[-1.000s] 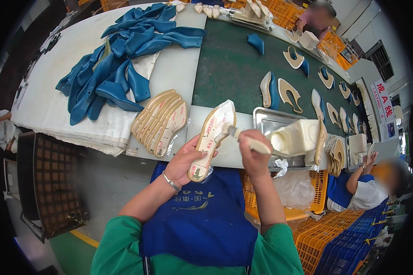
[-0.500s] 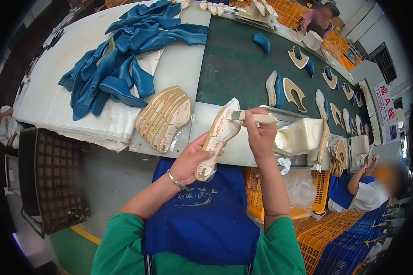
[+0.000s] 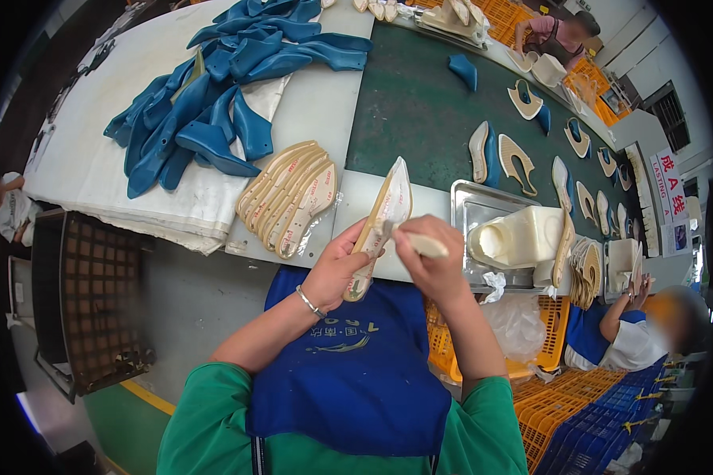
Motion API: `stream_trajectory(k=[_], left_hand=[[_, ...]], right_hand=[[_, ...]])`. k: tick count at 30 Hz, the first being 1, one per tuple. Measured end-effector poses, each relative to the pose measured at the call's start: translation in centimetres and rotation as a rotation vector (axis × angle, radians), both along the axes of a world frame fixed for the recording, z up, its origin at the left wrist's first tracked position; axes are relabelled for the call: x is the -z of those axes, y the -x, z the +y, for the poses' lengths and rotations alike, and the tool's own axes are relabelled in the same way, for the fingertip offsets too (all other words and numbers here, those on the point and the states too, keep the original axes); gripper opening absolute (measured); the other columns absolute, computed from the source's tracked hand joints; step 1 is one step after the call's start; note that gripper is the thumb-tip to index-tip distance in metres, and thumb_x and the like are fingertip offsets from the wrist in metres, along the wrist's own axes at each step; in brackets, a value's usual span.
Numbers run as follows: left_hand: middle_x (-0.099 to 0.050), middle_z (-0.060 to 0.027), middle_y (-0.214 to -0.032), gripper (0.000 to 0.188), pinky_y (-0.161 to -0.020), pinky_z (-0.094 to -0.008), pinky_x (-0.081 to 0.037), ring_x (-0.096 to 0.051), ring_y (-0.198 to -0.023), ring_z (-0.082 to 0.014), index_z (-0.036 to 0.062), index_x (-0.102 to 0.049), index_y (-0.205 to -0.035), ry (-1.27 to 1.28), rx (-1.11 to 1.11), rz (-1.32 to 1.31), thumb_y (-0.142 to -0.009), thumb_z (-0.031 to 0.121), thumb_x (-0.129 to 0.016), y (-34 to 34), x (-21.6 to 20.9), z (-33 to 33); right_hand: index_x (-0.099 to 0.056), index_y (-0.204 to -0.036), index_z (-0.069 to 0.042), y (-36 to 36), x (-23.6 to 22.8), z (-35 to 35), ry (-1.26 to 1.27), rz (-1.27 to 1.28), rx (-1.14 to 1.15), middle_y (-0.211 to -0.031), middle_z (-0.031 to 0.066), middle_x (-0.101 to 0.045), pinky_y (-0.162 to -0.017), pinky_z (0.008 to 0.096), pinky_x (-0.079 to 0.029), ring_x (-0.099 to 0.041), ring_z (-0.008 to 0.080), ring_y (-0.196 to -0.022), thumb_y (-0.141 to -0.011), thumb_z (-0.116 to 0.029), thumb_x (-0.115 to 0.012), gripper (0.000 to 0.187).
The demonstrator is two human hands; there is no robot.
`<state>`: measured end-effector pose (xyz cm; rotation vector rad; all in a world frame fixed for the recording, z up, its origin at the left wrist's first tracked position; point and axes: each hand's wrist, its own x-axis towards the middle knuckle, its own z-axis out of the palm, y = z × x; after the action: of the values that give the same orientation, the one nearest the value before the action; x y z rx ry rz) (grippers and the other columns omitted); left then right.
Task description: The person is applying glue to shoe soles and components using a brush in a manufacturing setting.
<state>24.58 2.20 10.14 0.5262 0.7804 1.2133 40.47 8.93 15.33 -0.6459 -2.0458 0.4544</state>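
Head view, nearest first: your left hand (image 3: 334,269) is closed around the lower end of a beige insole (image 3: 379,229), thumb and fingers wrapped on its heel part just above your blue apron (image 3: 356,372). That insole stands tilted, its long axis running from about 7 o'clock at the heel to 1 o'clock at the pointed toe, which reaches out over the worktop (image 3: 325,111) edge. Your right hand (image 3: 432,261) sits at 3 o'clock of the insole, closed on a pale brush handle (image 3: 426,244) whose tip touches the insole's middle; so the right hand works the face while the left one carries it. Just beyond, at 10 o'clock of your hands, a fanned stack of beige insoles (image 3: 289,198) lies on the worktop. At 2 o'clock a metal tray (image 3: 471,210) holds a white plastic jug (image 3: 515,237) on its side. Farther out, a heap of blue shoe pieces (image 3: 214,95) at 11 o'clock, and a dark green belt (image 3: 420,103) with scattered soles at 1 o'clock. Another person's blue sleeve (image 3: 590,332) shows at 4 o'clock
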Motion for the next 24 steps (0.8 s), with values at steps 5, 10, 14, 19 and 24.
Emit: stream_trajectory(k=[5, 10, 14, 19, 24], left_hand=[[-0.058, -0.0092, -0.129, 0.064, -0.077, -0.0230, -0.053, -0.061, -0.106, -0.0125, 0.0035, -0.034, -0.150, -0.017, 0.009, 0.010, -0.090, -0.007, -0.051, 0.1, 0.0, -0.1], [-0.058, -0.0106, -0.128, 0.064, -0.073, -0.0225, -0.054, -0.061, -0.109, -0.0142, 0.0033, -0.034, -0.151, -0.017, 0.101, -0.010, -0.090, -0.005, -0.052, 0.9, -0.3, -0.2], [-0.058, -0.0139, -0.127, 0.065, -0.072, -0.0238, -0.057, -0.063, -0.108, -0.0164, 0.0016, -0.031, -0.150, -0.019, 0.151, -0.084, -0.089, -0.005, -0.053, 1.5, -0.4, -0.1], [-0.058, -0.0170, -0.127, 0.065, -0.070, -0.0248, -0.059, -0.065, -0.105, -0.0181, 0.0002, -0.030, -0.150, -0.021, 0.153, -0.162, -0.089, -0.005, -0.054, 1.7, 0.3, 0.0], [-0.058, -0.0142, -0.130, 0.065, -0.075, -0.0231, -0.056, -0.062, -0.109, -0.0156, 0.0010, -0.031, -0.151, -0.021, 0.209, -0.110, -0.090, -0.003, -0.053, 1.7, -0.5, 0.2]], right_hand=[[-0.062, -0.082, -0.002, 0.0, 0.0, 3.4, 0.235, 0.056, 0.136, -0.069, 0.0090, -0.064, -0.053, 0.0299, -0.046, -0.061, 0.0159, -0.058, -0.090, -0.012, -0.069, 0.014], [-0.061, -0.082, -0.002, -0.9, 1.4, 8.3, 0.419, 0.179, 0.323, -0.065, 0.0035, -0.061, -0.054, 0.0255, -0.043, -0.056, 0.0093, -0.057, -0.094, -0.021, -0.065, 0.023], [-0.062, -0.086, -0.003, -2.8, 1.1, 10.2, 0.439, 0.219, 0.386, -0.068, 0.0006, -0.062, -0.054, 0.0214, -0.042, -0.054, 0.0044, -0.060, -0.096, -0.021, -0.065, 0.021], [-0.062, -0.087, -0.003, -2.9, -0.4, 7.4, 0.451, 0.362, 0.351, -0.071, 0.0007, -0.063, -0.056, 0.0218, -0.044, -0.057, 0.0053, -0.063, -0.096, -0.019, -0.064, 0.018], [-0.061, -0.084, -0.002, -3.0, 0.1, 9.0, 0.480, 0.193, 0.256, -0.065, 0.0009, -0.060, -0.054, 0.0232, -0.043, -0.055, 0.0052, -0.059, -0.095, -0.020, -0.064, 0.021]])
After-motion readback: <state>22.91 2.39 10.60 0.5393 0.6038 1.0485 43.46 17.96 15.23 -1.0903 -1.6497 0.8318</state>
